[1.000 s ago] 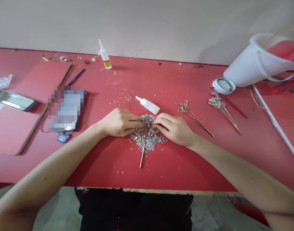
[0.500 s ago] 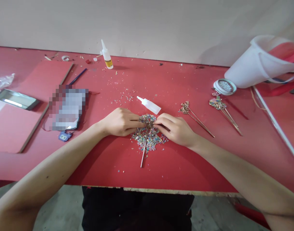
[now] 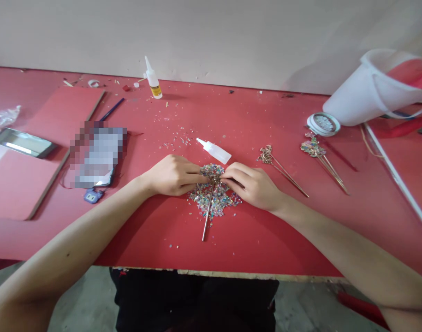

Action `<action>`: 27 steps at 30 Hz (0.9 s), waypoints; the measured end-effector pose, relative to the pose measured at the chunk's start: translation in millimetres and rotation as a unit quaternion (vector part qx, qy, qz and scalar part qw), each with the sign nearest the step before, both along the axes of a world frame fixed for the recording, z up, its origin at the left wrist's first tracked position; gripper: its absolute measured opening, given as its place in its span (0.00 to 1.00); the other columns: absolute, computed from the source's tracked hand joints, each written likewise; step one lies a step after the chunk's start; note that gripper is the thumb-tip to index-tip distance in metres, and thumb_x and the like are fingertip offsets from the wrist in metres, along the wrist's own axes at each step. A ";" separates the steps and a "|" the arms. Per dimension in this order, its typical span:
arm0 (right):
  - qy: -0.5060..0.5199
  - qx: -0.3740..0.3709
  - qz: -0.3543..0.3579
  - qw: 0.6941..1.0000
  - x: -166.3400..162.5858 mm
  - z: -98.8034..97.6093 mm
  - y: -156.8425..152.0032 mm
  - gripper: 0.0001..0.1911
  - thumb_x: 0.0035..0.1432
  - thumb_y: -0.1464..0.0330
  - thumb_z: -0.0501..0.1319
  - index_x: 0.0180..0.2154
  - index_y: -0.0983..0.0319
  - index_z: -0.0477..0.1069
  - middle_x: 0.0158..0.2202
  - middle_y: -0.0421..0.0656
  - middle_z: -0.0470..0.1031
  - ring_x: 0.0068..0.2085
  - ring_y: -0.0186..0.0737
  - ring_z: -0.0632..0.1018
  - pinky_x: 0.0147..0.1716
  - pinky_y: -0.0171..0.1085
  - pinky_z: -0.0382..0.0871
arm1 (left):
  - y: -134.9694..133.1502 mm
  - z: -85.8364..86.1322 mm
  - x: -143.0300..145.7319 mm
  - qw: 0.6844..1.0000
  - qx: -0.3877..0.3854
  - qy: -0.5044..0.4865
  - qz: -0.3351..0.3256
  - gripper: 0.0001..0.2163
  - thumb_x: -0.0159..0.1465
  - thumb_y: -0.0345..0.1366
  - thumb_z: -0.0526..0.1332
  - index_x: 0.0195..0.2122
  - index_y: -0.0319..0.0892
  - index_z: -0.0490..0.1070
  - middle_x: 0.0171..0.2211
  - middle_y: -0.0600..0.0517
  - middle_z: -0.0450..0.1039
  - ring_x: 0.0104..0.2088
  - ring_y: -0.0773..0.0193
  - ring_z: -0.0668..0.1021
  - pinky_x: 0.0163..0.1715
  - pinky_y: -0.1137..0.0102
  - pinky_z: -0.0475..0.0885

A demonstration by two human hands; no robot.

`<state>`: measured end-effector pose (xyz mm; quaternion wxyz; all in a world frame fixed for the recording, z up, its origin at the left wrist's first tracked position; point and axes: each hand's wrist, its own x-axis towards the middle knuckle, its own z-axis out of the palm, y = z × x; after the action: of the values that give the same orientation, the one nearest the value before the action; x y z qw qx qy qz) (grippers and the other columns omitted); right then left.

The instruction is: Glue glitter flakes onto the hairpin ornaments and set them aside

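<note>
A metal hairpin (image 3: 207,214) lies on a heap of small colourful chips (image 3: 216,196) on the red table (image 3: 183,240); its stem points toward me. My left hand (image 3: 172,175) and my right hand (image 3: 250,184) meet over the pin's ornate head, fingers pinched together on it from either side. What each fingertip holds besides the head is too small to make out. A small white glue bottle (image 3: 214,151) lies just beyond the heap.
Bare gold hairpins (image 3: 278,168) and decorated ones (image 3: 317,154) lie right of my hands, near a round tin (image 3: 323,123) and a tipped white bucket (image 3: 373,90). A blurred phone (image 3: 98,157), red boards (image 3: 31,152), a tray (image 3: 24,144) and an upright glue bottle (image 3: 152,80) sit left.
Between the earliest frame and now the view shifted slightly. My hands stay pinched on the pin's head over the heap.
</note>
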<state>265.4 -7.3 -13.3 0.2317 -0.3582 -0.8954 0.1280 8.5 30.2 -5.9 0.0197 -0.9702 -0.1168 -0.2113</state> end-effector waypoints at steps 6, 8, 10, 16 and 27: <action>0.002 -0.006 -0.002 1.000 0.0 -0.5 0.0 0.09 0.68 0.68 0.53 0.38 0.63 0.71 0.36 0.44 0.76 0.35 0.36 0.77 0.35 0.35 0.70 | 0.0 -0.6 -0.5 1.000 0.000 0.005 0.003 0.13 0.65 0.29 0.52 0.42 0.42 0.76 0.27 0.53 0.75 0.22 0.69 0.71 0.23 0.69 0.61; 0.005 -0.006 -0.003 1.000 0.1 -0.9 0.0 0.09 0.68 0.68 0.54 0.38 0.63 0.71 0.36 0.44 0.75 0.35 0.35 0.77 0.35 0.35 0.69 | -0.1 -0.3 -0.6 1.000 0.000 0.007 0.005 0.13 0.65 0.29 0.52 0.42 0.43 0.76 0.27 0.53 0.74 0.22 0.69 0.71 0.23 0.69 0.62; 0.009 -0.007 -0.005 1.000 0.2 -1.3 -0.1 0.09 0.67 0.68 0.54 0.38 0.63 0.71 0.36 0.44 0.75 0.35 0.35 0.77 0.34 0.34 0.69 | -0.1 -0.1 -0.6 1.000 0.000 0.008 0.006 0.13 0.65 0.29 0.52 0.42 0.43 0.76 0.27 0.53 0.75 0.22 0.70 0.71 0.23 0.69 0.62; 0.009 -0.015 -0.009 1.000 0.5 -1.7 -0.1 0.09 0.68 0.67 0.53 0.38 0.62 0.71 0.36 0.44 0.75 0.34 0.35 0.76 0.34 0.35 0.69 | 0.1 -0.4 -0.5 1.000 -0.004 0.010 0.005 0.13 0.65 0.30 0.52 0.42 0.43 0.76 0.26 0.53 0.74 0.22 0.69 0.71 0.23 0.70 0.62; 0.008 -0.011 -0.001 1.000 0.8 -2.0 0.4 0.09 0.68 0.68 0.53 0.39 0.62 0.71 0.36 0.44 0.76 0.35 0.35 0.77 0.34 0.34 0.68 | 0.0 0.4 -0.2 1.000 -0.003 0.012 0.004 0.13 0.65 0.30 0.51 0.42 0.43 0.76 0.27 0.52 0.75 0.23 0.70 0.72 0.23 0.71 0.62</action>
<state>266.2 -6.9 -15.3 0.2353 -0.3608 -0.8915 0.1404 8.2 30.3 -5.6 0.0189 -0.9723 -0.1209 -0.1991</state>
